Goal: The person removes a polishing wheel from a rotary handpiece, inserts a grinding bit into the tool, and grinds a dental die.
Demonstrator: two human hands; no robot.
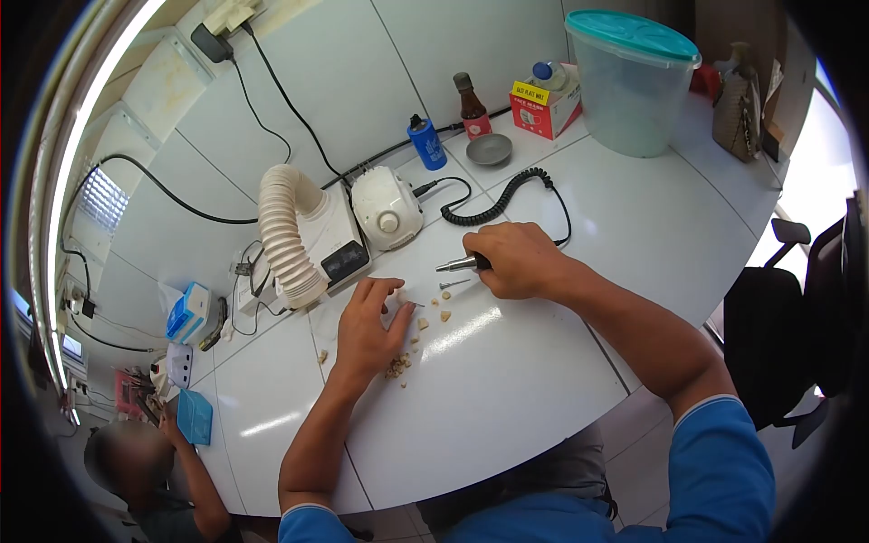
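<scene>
I see my right hand (518, 261) curled in a closed grip around a slim metal rotary handpiece (462, 265), its silver tip pointing left and lying low over the glossy white tabletop (561, 362). The wrist is bent inward, and the forearm runs back toward the near right into a rolled blue sleeve (724, 471). A black coiled cable (498, 204) loops from behind that hand to the rounded white plastic control unit (387, 208) further back.

My left hand (369, 328) rests palm down, fingers bent and pinched together on a small pale piece (396, 296) at the fingertips; I cannot tell its exact shape. Small beige tooth-like bits (398, 365) lie scattered just beside that hand, some clustered near the wrist, others nearer the handpiece. A thin metal bur (455, 284) lies on the table between the two hands.

To the left, a ribbed cream flexible hose (285, 235) curves down from a boxy white suction unit (330, 237). Far back stand a blue cylindrical can (426, 143), a brown bottle with a red label (472, 106), a shallow grey dish (490, 149) and a large translucent plastic tub with a teal lid (631, 81).

At the near left, another person's hand (172, 425) touches a blue case (194, 417).
</scene>
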